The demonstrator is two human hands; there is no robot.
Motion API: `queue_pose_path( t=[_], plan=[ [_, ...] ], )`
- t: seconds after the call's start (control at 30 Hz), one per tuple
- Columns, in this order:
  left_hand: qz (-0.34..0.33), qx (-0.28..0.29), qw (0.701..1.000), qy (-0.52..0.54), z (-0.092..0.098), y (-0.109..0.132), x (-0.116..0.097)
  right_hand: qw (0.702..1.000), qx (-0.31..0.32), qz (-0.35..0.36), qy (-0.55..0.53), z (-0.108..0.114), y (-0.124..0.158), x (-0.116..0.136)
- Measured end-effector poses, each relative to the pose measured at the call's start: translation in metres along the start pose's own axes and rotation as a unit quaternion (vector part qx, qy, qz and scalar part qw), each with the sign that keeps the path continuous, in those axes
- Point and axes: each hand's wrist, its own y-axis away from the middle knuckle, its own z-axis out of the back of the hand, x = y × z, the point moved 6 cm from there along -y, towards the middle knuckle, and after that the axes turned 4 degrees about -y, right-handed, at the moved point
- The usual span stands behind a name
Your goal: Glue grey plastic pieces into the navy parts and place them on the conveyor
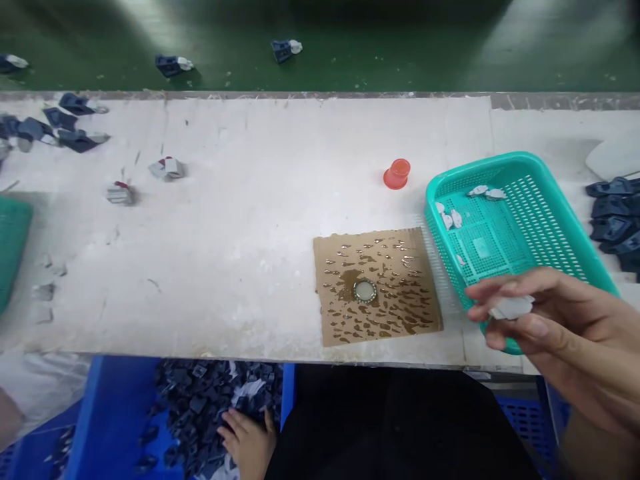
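My right hand [545, 327] pinches a small white piece [513, 307] between thumb and fingers, over the near right rim of a teal basket [545, 167]. A few white pieces [479, 191] lie inside that basket. Down at the lower left, my left hand [250, 440] rests on a heap of dark blue parts [197, 403] in a blue bin [110, 413], its fingers spread. A brown cardboard sheet [340, 327] spotted with brown liquid lies on the table [225, 233], with a round metal-rimmed disc [365, 291] on it.
Behind the cardboard stands a red cup [397, 173]. Dark blue parts cluster at the table's far left [77, 139] and right edge [617, 207]. Blue and white parts [285, 50] sit on the green surface [375, 63] beyond. Part of another person [10, 420] shows at lower left.
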Motion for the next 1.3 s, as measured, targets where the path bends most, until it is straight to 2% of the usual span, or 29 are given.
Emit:
queue_pose_path(
  t=[0.07,0.17,0.3,0.43,0.57,0.67,0.77,0.87,0.93,1.0,1.03,1.1,1.2,1.3],
  plan=[
    [0.039,0.006,0.999,-0.012,-0.026,0.012,0.018,0.994,0.056,-0.052,-0.074,-0.023,0.000,-0.007],
    [0.045,0.035,0.998,-0.008,-0.038,0.024,0.042,0.985,0.100,-0.080,-0.116,-0.042,-0.001,-0.013],
    [0.031,0.077,0.997,0.007,-0.024,0.025,0.061,0.985,0.136,-0.058,-0.090,-0.052,-0.003,-0.017],
    [0.035,0.095,0.995,0.012,-0.010,0.014,0.066,0.991,0.128,-0.029,-0.031,-0.058,-0.007,-0.013],
    [0.059,0.118,0.991,0.033,-0.014,0.007,0.065,0.993,0.114,-0.031,0.004,-0.062,-0.011,-0.014],
    [0.103,0.134,0.983,0.072,-0.016,0.002,0.069,0.994,0.100,-0.024,0.023,-0.058,-0.014,-0.018],
    [0.139,0.154,0.967,0.149,-0.001,-0.005,0.076,0.994,0.090,-0.006,0.066,-0.053,-0.015,-0.022],
    [0.136,0.172,0.936,0.275,0.039,-0.006,0.075,0.981,0.080,0.036,0.174,-0.052,-0.012,-0.020],
    [0.133,0.143,0.888,0.416,0.074,-0.002,0.061,0.949,0.035,0.105,0.294,-0.054,-0.009,-0.012],
    [0.106,0.095,0.812,0.566,0.107,0.005,0.032,0.884,-0.017,0.206,0.420,-0.061,-0.007,-0.001],
    [0.071,0.079,0.774,0.624,0.120,0.008,0.010,0.846,-0.027,0.254,0.467,-0.067,-0.006,0.002],
    [-0.038,0.085,0.714,0.694,0.140,0.013,-0.045,0.788,-0.010,0.334,0.517,-0.083,-0.007,0.002],
    [-0.191,0.157,0.621,0.744,0.147,0.017,-0.131,0.745,0.034,0.412,0.523,-0.102,-0.010,-0.002],
    [-0.259,0.222,0.531,0.776,0.140,0.016,-0.188,0.730,0.054,0.436,0.523,-0.107,-0.012,-0.006]
  ],
)
